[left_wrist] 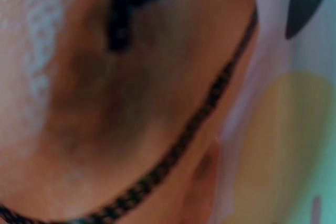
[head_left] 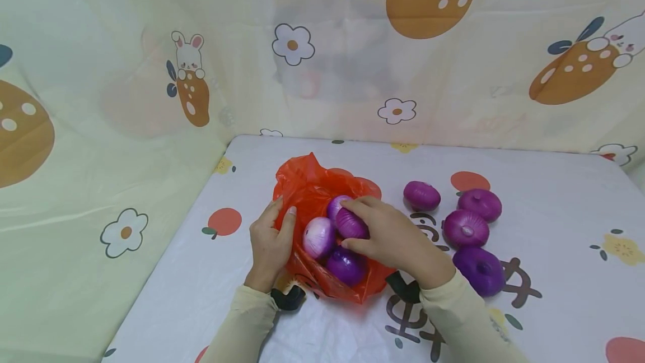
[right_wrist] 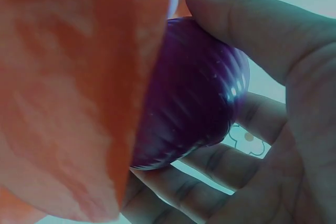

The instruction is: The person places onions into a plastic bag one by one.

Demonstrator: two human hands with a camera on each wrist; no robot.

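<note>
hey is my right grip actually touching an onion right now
Touching. The right wrist view shows the right grip with its thumb pressed against the upper side of an onion.

Brown characters (head_left: 522, 284) on the tablecloth (head_left: 559, 200) — partly covered — cannot be read.

We saw a pale sheet (head_left: 242, 88), greenish at left, printed with rabbits (head_left: 188, 59), brown carrots (head_left: 195, 99) and white flowers (head_left: 292, 45), hanging behind and left of a white table (head_left: 564, 200). On it we saw printed red fruit (head_left: 224, 222), yellow blooms (head_left: 624, 248) and dark lettering (head_left: 523, 285).
</note>
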